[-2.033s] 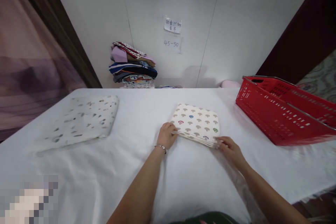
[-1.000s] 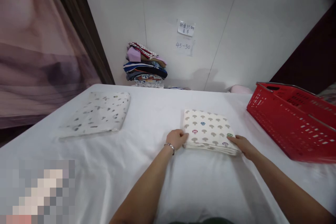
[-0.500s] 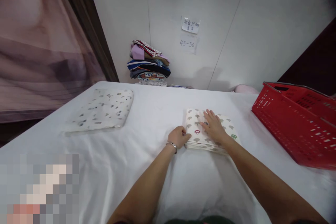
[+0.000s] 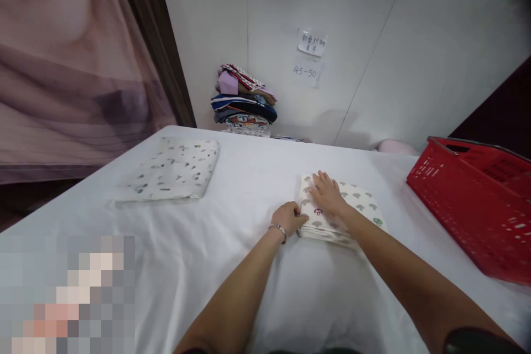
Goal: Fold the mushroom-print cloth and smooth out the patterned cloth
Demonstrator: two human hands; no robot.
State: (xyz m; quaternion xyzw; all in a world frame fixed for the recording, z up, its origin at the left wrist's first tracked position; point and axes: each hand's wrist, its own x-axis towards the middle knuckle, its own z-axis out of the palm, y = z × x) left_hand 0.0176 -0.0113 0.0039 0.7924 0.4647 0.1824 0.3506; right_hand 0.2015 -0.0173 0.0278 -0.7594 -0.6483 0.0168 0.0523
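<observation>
A folded white cloth (image 4: 359, 204) printed with grey mushrooms, plus a red and a green one, lies flat in several layers right of the middle. At its near left corner is my left hand (image 4: 289, 218), with the thumb on the cloth's edge and the fingers curled around it. My right hand (image 4: 327, 194) rests flat on top of the cloth near its left side, fingers spread. Part of the print is hidden under that hand. Farther left lies another folded white cloth (image 4: 178, 168) with small grey-green plant prints, apart from both hands.
A white-covered table (image 4: 257, 171) carries everything, its cover wrinkled in front. A red plastic basket (image 4: 468, 210) stands at the right. Behind the table rises a stack of folded fabrics (image 4: 244, 102) against the wall. A pink curtain (image 4: 83, 66) hangs at the left.
My right hand has slid left across the mushroom cloth, toward its left edge. My left hand stays at the corner. The whole view has shifted slightly.
</observation>
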